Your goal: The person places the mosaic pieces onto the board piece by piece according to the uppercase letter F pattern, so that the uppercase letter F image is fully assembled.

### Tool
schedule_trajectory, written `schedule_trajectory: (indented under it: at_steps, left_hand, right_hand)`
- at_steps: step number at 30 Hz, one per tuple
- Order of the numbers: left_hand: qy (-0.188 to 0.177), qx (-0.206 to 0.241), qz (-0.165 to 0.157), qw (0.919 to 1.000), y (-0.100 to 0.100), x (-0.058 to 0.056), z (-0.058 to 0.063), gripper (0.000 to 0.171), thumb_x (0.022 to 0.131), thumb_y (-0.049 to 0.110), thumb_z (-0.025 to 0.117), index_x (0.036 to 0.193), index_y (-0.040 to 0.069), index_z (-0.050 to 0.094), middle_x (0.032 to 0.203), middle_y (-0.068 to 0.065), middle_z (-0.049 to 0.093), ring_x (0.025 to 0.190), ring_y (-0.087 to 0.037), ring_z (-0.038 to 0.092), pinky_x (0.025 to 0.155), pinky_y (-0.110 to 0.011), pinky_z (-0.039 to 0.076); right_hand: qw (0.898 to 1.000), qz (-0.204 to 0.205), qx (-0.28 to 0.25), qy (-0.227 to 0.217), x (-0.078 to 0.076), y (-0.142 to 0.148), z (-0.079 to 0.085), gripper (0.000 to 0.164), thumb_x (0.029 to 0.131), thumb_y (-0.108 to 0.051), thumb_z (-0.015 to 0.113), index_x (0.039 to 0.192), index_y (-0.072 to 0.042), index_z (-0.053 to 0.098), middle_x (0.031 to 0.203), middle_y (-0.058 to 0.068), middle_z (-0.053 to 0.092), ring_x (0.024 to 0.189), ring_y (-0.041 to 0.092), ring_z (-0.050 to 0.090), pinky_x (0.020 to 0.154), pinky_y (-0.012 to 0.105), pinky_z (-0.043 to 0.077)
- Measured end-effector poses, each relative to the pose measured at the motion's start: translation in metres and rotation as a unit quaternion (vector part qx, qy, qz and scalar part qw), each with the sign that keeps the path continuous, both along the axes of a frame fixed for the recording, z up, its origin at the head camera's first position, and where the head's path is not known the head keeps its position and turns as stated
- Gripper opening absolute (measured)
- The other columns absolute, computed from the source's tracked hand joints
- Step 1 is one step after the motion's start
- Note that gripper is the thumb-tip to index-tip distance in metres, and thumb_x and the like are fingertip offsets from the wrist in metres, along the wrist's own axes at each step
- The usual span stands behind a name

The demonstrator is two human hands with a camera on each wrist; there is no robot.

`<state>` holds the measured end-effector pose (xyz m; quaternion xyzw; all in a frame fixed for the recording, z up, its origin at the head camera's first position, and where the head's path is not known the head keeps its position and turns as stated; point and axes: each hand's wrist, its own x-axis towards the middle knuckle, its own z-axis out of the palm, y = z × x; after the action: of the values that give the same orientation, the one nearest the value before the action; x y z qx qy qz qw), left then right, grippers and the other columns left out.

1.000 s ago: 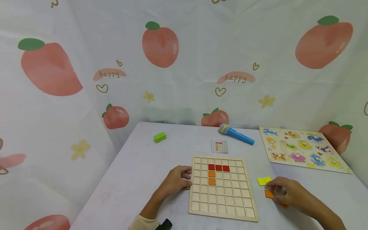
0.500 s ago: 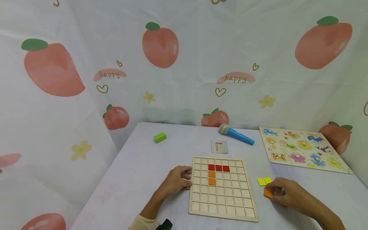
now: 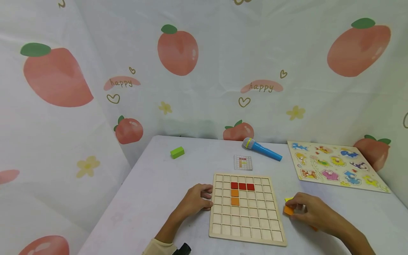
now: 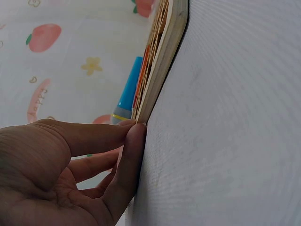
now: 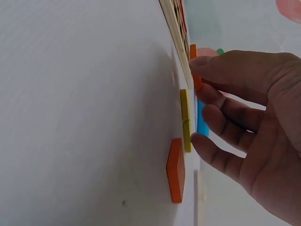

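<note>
My left hand holds the left edge of the wooden grid board, thumb and fingertips at its rim in the left wrist view. Three red tiles form a row on the board, with two orange tiles below the leftmost. To the right of the board, my right hand pinches a loose orange tile between thumb and finger, tilted and raised off the table. Below the hand lie two yellow tiles, partly covered in the head view, and another orange tile.
Behind the board lies a small pattern card with a coloured grid. Farther back are a blue toy microphone and, at the right, an animal puzzle board. A green block sits at the back left.
My right hand has picked up an orange tile from the table and carried it left toward the board, passing over the yellow tiles. The left hand has stayed at the board's edge.
</note>
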<state>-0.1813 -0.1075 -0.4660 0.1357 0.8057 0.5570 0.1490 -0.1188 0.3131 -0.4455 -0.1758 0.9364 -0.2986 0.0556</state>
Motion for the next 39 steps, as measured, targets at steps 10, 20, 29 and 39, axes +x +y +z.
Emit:
schedule_trajectory:
  at_steps: [10,20,29,39]
  left_hand:
    - [-0.003,0.002,0.001,1.0000,0.000,0.000,0.001,0.061,0.084,-0.010,0.079,0.142,-0.009,0.059,0.123,-0.015,0.065,0.107,-0.024,0.065,0.071,-0.027,0.066]
    - [0.003,0.003,-0.003,1.0000,-0.001,0.000,0.000,0.062,0.084,-0.010,0.079,0.142,-0.010,0.058,0.125,-0.016,0.066,0.108,-0.025,0.065,0.071,-0.027,0.066]
    - [0.004,0.002,-0.001,1.0000,-0.001,0.000,0.000,0.061,0.084,-0.010,0.079,0.142,-0.009,0.059,0.124,-0.015,0.066,0.108,-0.025,0.066,0.070,-0.027,0.066]
    - [0.003,0.002,-0.001,1.0000,0.000,0.000,0.000,0.061,0.084,-0.010,0.079,0.141,-0.010,0.059,0.123,-0.015,0.065,0.107,-0.024,0.066,0.070,-0.026,0.066]
  right_hand:
    - [0.999,0.013,-0.021,-0.024,-0.009,-0.025,0.006,0.029,0.086,-0.022,0.086,0.113,-0.013,0.079,0.099,-0.011,0.065,0.087,0.003,0.052,0.069,0.021,0.049]
    - [0.997,0.033,-0.039,-0.057,-0.019,-0.052,0.006,0.029,0.089,-0.028,0.085,0.114,-0.015,0.077,0.099,-0.008,0.063,0.089,0.005,0.054,0.071,0.021,0.050]
    - [0.996,0.066,-0.035,-0.047,-0.024,-0.076,0.007,0.028,0.090,-0.029,0.085,0.114,-0.016,0.077,0.098,-0.009,0.063,0.088,0.005,0.054,0.073,0.021,0.050]
    - [0.995,0.096,-0.036,0.008,-0.032,-0.098,0.007,0.023,0.090,-0.027,0.084,0.110,-0.018,0.078,0.097,-0.014,0.063,0.089,0.006,0.055,0.074,0.023,0.051]
